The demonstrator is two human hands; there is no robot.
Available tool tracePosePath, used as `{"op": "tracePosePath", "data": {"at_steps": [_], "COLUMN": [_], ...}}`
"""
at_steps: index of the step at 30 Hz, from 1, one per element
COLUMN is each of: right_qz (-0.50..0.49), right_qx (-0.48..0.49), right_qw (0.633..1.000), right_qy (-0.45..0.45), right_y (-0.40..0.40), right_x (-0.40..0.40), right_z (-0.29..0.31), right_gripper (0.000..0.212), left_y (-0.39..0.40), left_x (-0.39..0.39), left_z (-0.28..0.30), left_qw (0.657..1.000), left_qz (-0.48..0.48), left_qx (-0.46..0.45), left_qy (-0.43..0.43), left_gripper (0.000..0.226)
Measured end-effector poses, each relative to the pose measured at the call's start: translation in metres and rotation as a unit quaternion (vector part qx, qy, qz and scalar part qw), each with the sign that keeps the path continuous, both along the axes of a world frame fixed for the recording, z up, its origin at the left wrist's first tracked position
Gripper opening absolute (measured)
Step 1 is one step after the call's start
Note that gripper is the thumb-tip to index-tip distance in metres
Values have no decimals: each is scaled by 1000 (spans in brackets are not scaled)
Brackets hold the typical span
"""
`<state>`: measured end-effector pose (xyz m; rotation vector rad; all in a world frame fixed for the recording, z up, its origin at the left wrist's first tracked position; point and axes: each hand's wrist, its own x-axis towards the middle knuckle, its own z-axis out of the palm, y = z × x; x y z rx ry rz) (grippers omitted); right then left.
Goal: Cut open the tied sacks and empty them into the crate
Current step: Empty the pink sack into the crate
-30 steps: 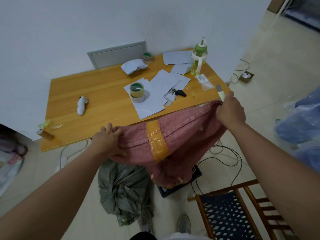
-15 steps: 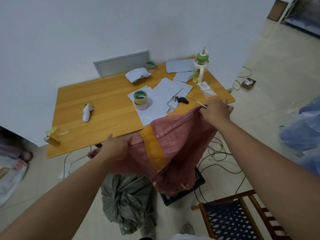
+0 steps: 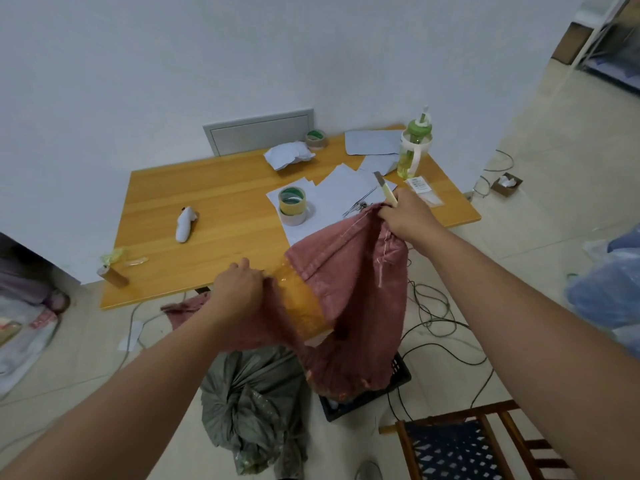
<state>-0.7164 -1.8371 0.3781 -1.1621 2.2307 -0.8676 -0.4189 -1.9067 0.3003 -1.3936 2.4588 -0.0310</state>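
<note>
Now, fingers: both sets are curling into red cloth.
Right hand (image 3: 408, 216): gripping the red sack (image 3: 349, 299) corner plus a knife (image 3: 385, 188).
Left hand (image 3: 239, 289): clutching the opposite edge beside the orange tape (image 3: 304, 303).
Sack: hanging mouth-down over the black crate (image 3: 367, 398).
Green sack (image 3: 252, 407): lying tied just beside the crate.

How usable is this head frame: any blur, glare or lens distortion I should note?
Head view: wide-angle bending bows the table edges and stretches both forearms toward the corners; soft, even indoor light with faint shadows; glare on the glossy tape strip across the red sack; the left hand and right hand look slightly smeared, and the crate is mostly hidden by the sack.
</note>
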Motion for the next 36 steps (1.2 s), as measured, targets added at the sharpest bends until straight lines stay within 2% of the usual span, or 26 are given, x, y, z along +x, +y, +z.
{"op": "tracePosePath", "data": {"at_steps": [3,4,6,8,10,11,12,13,16,18,19,20,21,24,27,29,33,36], "right_qz": [-63,-80,-99,-100,-90,-84,-79,-76,-66,-82,-98,-114,-132,-178,-182,-175,-151,-131], "right_qx": [-2,-3,-10,-19,-17,-14,-13,-12,7,30,39,45,45,29,39,44,63,58], "right_qw": [998,997,995,995,996,996,997,997,998,996,994,992,990,981,980,981,983,986], "right_qy": [-7,-7,-5,-4,1,-1,-5,-8,-2,-8,-13,-16,-26,-66,-70,-77,-79,-84], "right_y": [-3,-2,-1,-1,-2,-3,-4,-5,-7,-7,-7,-7,-5,0,6,8,11,10], "right_x": [-11,-12,-13,-10,-6,-3,-1,1,4,4,4,3,2,-5,-11,-14,-12,-8], "right_z": [-8,-10,-15,-18,-17,-17,-17,-17,-15,-15,-16,-17,-19,-26,-31,-35,-38,-39], "right_gripper": [18,18,17,14,11,15,18,20,22,23,21,18,17,23,30,32,39,41], "left_y": [-10,-12,-9,1,6,4,2,0,-6,-12,-15,-18,-20,-19,-18,-17,-21,-17], "left_x": [30,37,44,44,43,44,45,46,45,49,53,57,60,62,59,57,55,41], "left_z": [-15,-18,-18,-12,-6,-7,-9,-10,-16,-19,-21,-24,-24,-17,-15,-17,-17,-12], "left_qw": [999,999,986,953,919,916,927,938,965,959,956,958,963,972,972,966,963,967], "left_qz": [16,40,96,134,176,195,195,195,155,153,152,137,109,-11,-124,-164,-170,-66], "left_qx": [-1,21,88,152,209,221,212,198,114,61,39,22,12,-48,-78,-108,-145,-94], "left_qy": [-44,-19,100,226,283,272,240,208,180,232,247,250,247,231,184,168,151,226], "left_gripper": [31,27,19,17,30,45,62,70,49,31,33,47,54,35,62,69,45,22]}}
